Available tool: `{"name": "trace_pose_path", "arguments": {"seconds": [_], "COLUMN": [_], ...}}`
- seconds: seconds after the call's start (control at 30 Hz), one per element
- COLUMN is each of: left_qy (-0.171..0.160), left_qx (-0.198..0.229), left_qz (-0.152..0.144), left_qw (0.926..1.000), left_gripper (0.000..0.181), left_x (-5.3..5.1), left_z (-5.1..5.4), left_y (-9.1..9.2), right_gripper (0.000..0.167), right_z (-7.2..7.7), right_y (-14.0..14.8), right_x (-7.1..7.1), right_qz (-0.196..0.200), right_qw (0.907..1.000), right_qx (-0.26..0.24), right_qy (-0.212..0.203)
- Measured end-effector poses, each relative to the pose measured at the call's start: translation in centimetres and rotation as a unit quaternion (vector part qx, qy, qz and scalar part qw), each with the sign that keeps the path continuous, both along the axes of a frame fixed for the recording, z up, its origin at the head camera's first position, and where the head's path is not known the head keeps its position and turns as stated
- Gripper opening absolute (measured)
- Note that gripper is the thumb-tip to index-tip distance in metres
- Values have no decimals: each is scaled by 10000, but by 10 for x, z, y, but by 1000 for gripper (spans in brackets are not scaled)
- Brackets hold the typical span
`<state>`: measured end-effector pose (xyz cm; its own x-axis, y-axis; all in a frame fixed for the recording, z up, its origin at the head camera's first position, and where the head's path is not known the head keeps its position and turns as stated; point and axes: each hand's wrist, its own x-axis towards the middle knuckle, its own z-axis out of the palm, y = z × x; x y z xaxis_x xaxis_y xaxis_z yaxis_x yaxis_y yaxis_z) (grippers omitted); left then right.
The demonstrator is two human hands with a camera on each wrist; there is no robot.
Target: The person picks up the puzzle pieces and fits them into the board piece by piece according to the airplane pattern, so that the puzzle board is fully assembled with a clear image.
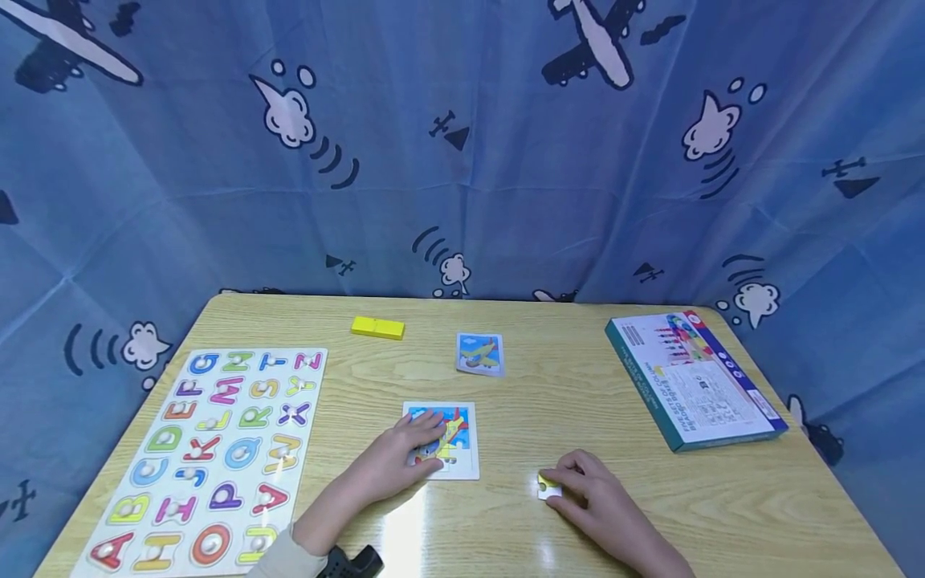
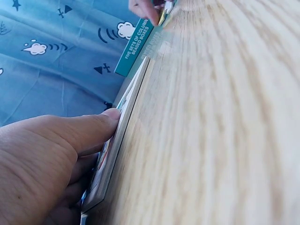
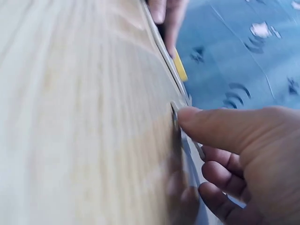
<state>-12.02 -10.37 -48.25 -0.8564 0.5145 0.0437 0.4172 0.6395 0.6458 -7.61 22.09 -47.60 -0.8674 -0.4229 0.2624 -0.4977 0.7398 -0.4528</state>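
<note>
A small square jigsaw puzzle (image 1: 470, 466) with a white border and a yellow-and-red airplane picture lies flat on the table. My left hand (image 1: 397, 456) rests on its left part, fingers spread over the picture and covering some of it. In the left wrist view, the thumb (image 2: 96, 129) lies at the near edge of the board. To the right of the puzzle, my right hand (image 1: 588, 498) pinches a yellow-and-white puzzle piece (image 1: 547, 488) between thumb and fingers, just at the table surface. Behind the puzzle is a picture card (image 1: 480, 354) showing a similar airplane.
A white alphabet board (image 1: 242, 429) with knobbed letters covers the table's left side. At the back sits a yellow block (image 1: 378, 327). A flat green-sided box (image 1: 694, 381) lies at the right. Behind the table hangs a blue curtain (image 1: 390, 225).
</note>
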Motion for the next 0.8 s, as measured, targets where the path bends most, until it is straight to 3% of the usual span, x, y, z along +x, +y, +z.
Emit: {"name": "trace_pose_path", "arguments": {"seconds": [0.3, 0.8], "left_qy": [-59, -24], "left_qx": [5, -107], "left_qz": [13, 16], "left_qw": [10000, 9999], "left_gripper": [53, 53], "left_x": [-1, -1], "left_z": [-2, 0], "left_y": [-1, -1], "right_gripper": [25, 29], "right_z": [13, 14], "right_y": [-33, -85], "right_x": [-19, -36], "right_qz": [465, 1069], "right_qw": [9989, 9938], "right_qx": [116, 75], "right_qy": [-18, -297]}}
